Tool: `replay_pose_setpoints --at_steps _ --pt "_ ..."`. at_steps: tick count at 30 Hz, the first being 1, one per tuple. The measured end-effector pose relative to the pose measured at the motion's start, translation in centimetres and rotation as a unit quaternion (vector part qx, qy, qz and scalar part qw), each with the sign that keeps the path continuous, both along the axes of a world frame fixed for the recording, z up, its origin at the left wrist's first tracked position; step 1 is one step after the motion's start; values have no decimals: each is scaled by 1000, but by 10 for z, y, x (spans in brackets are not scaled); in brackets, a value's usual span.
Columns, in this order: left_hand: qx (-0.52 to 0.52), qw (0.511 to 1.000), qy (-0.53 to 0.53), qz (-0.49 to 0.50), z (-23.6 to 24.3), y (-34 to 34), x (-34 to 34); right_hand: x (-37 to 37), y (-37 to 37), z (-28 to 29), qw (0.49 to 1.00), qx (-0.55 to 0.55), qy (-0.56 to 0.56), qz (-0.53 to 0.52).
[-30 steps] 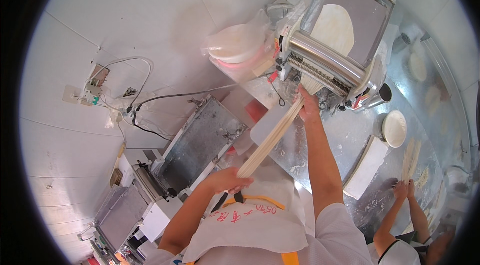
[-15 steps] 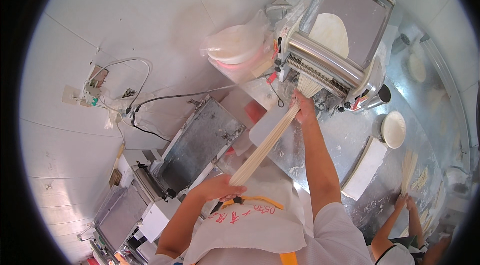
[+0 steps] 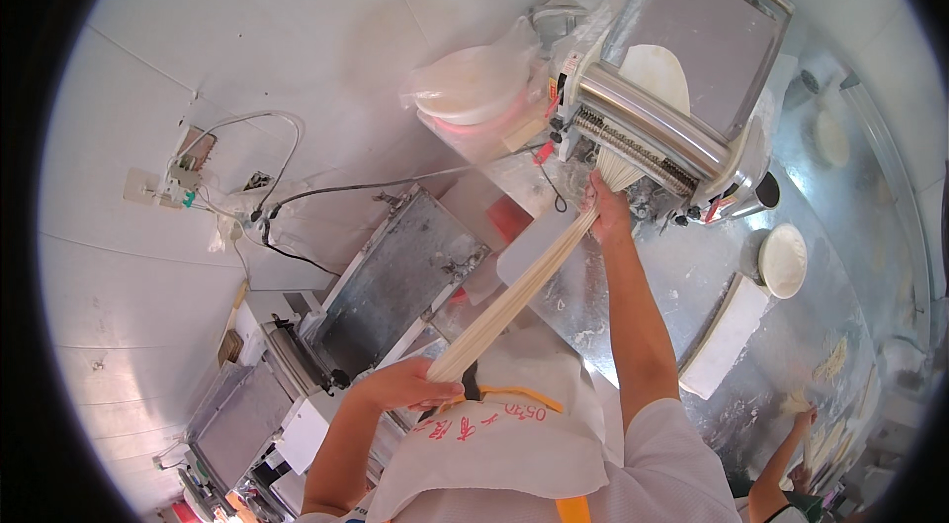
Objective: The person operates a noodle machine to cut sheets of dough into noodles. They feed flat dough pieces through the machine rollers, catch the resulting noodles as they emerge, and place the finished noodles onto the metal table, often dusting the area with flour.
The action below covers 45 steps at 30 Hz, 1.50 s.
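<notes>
A long bundle of noodle strands (image 3: pixel 524 298) runs from the cutting rollers of a steel noodle machine (image 3: pixel 638 147) down to my left hand (image 3: pixel 415 387), which grips its lower end near my apron. My right hand (image 3: pixel 605 207) is closed round the bundle just below the rollers. On the machine's upper tray (image 3: pixel 712 39) a pale dough sheet (image 3: pixel 652 73) lies against the big steel roller.
A floured steel table (image 3: pixel 643 286) holds a white bowl (image 3: pixel 783 260) and a long white block (image 3: pixel 725 335). A second person's hand (image 3: pixel 803 416) works with noodles at lower right. Other machines (image 3: pixel 247 404) stand at lower left; cables (image 3: pixel 351 185) run along the left wall.
My left hand has moved down and left, stretching the noodle bundle longer. The dough sheet has slid further toward the roller. The other person's hands and noodles have moved toward the lower right.
</notes>
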<state>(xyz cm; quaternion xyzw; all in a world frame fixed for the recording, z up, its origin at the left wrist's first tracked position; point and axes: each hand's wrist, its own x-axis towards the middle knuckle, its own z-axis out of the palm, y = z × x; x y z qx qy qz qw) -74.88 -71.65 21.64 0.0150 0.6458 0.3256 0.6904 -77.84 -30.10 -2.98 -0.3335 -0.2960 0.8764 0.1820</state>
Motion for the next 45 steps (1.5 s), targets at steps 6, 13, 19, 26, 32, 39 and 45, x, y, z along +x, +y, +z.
replay_pose_setpoints --at_steps 6,13,19,26,32,39,45 --pt "-1 1000 1 15 4 -8 -3 9 -23 -5 998 0 39 45" --pt "25 1000 16 -10 13 -12 -5 26 -34 -13 997 -31 48 58" --pt "37 999 16 -14 26 -6 -7 35 -47 -13 996 -54 34 69" --pt "52 999 6 9 33 -5 -6 44 -60 -18 993 -87 31 71" --pt "71 997 7 13 35 -14 -7 51 -73 -23 991 -93 20 90" --pt "81 996 14 19 47 -16 -8 63 -90 -31 989 -93 42 107" --pt "97 995 11 20 47 -17 -8 73 -105 -32 988 -92 5 126"
